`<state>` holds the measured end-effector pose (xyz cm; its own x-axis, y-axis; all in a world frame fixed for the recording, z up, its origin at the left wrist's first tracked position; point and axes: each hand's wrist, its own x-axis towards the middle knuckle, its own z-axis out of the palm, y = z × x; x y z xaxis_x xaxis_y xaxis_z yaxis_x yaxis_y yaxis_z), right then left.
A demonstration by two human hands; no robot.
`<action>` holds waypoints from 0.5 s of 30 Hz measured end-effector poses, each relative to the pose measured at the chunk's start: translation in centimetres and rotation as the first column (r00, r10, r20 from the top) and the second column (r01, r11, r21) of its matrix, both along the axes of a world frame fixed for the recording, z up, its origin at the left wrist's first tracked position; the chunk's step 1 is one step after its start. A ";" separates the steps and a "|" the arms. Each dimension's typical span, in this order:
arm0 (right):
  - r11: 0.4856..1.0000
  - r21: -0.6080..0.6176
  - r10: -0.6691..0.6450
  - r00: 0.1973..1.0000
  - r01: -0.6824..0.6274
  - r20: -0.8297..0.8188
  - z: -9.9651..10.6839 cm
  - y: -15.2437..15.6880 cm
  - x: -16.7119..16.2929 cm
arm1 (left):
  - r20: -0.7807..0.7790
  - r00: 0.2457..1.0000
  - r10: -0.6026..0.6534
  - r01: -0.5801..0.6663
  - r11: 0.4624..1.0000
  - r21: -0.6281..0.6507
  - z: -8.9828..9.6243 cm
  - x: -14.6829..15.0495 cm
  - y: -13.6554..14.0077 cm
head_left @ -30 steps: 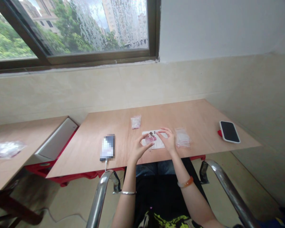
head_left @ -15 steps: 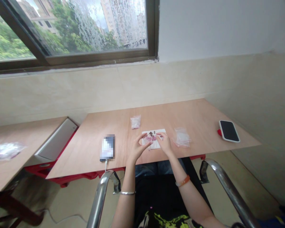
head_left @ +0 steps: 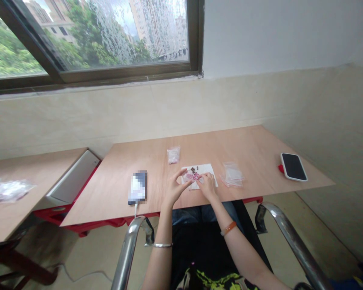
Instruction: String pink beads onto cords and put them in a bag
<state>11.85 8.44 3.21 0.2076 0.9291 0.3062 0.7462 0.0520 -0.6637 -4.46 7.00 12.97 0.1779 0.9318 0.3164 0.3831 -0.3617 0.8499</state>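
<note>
A white sheet (head_left: 204, 169) lies on the table with small pink beads (head_left: 195, 176) and several dark brown pieces (head_left: 193, 170) on it. My left hand (head_left: 174, 188) is at the sheet's left side, thumb and forefinger spread in a C around a pinkish, partly see-through patch (head_left: 188, 176). Whether that patch is a small bag or loose beads is unclear, and I see no firm grip on it. My right hand (head_left: 207, 186) rests over the sheet's right half, with fingertips and thumb closed together beside the pink beads. What those fingertips pinch is too small to make out.
Beyond the sheet sits a small clear bag of pale contents (head_left: 173, 155). Flat clear bags (head_left: 233, 175) lie to the right, with a white-edged phone (head_left: 294, 166) farther along. A cabled phone (head_left: 137, 187) is at left. Metal armrests (head_left: 130, 249) flank me; another table (head_left: 33, 169) holds plastic bags.
My right hand has shifted slightly left and lower, and its fingertips have drawn together near the pink beads. My left hand keeps nearly the same pose.
</note>
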 end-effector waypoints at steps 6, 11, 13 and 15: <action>0.998 -0.018 0.058 0.998 -0.057 0.010 -0.2 0.0 0.5 | -0.006 1.000 -0.005 0.005 1.000 0.002 -0.1 -0.1 0.0; 0.998 0.031 0.059 0.996 -0.057 -0.071 0.2 0.1 0.9 | -0.018 1.000 -0.020 0.020 1.000 -0.002 0.0 -0.2 0.0; 0.996 0.077 0.053 0.985 -0.040 -0.166 1.3 0.2 1.1 | -0.021 1.000 -0.023 0.023 1.000 -0.002 0.0 -0.3 0.0; 0.990 0.140 0.063 0.962 -0.026 -0.267 3.1 0.0 1.2 | -0.022 0.999 -0.024 0.024 1.000 -0.003 0.0 -0.2 0.0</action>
<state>13.03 8.48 6.27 0.2593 0.8937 0.3661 0.5346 0.1829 -0.8251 -4.69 7.01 12.99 0.2071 0.9281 0.3094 0.3933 -0.3686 0.8423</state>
